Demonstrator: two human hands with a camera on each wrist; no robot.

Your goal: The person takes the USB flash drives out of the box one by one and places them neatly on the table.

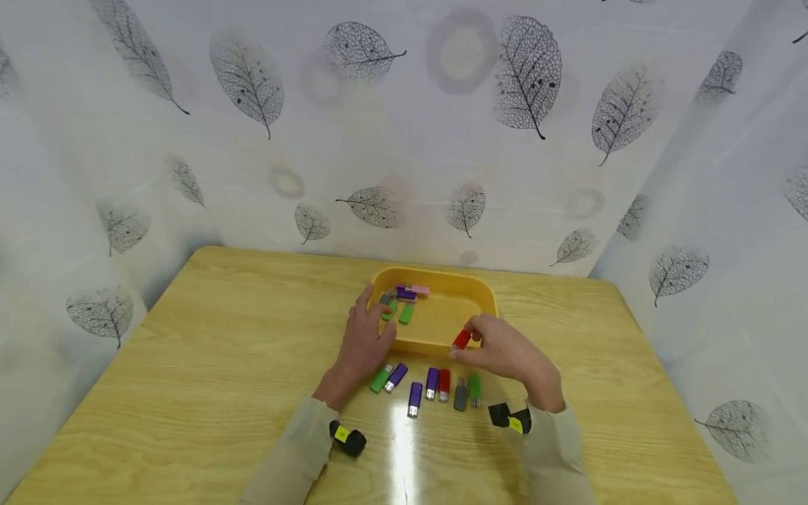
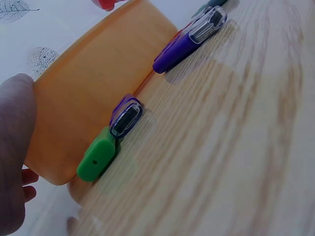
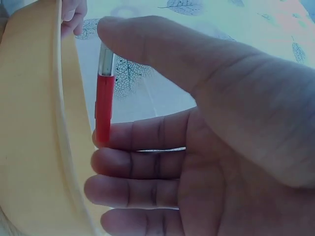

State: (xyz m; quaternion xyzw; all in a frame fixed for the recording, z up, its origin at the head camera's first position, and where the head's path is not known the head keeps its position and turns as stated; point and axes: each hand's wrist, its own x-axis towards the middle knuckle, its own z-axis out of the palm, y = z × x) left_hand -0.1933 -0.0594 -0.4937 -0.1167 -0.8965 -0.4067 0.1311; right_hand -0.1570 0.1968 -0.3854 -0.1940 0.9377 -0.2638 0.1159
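Note:
My right hand [image 1: 470, 344] pinches a red USB stick [image 1: 462, 339] between thumb and fingers at the front rim of a yellow tray [image 1: 442, 326]. The right wrist view shows that red USB stick [image 3: 104, 105] held end to end beside the yellow tray's wall [image 3: 34, 137]. My left hand [image 1: 372, 326] grips the tray's front left corner, thumb over the rim. Inside the tray lie green [image 1: 407, 313], purple and pink sticks. On the table in front lies a row of sticks: a green stick [image 1: 381, 378], a purple stick [image 1: 414, 398], another red stick [image 1: 445, 384].
The wooden table [image 1: 208, 365] is enclosed by leaf-print curtains on three sides. In the left wrist view a green stick [image 2: 97, 159] and a purple stick [image 2: 189, 43] lie against the tray wall [image 2: 93, 83]. Black wrist bands [image 1: 510, 419] sit on both sleeves.

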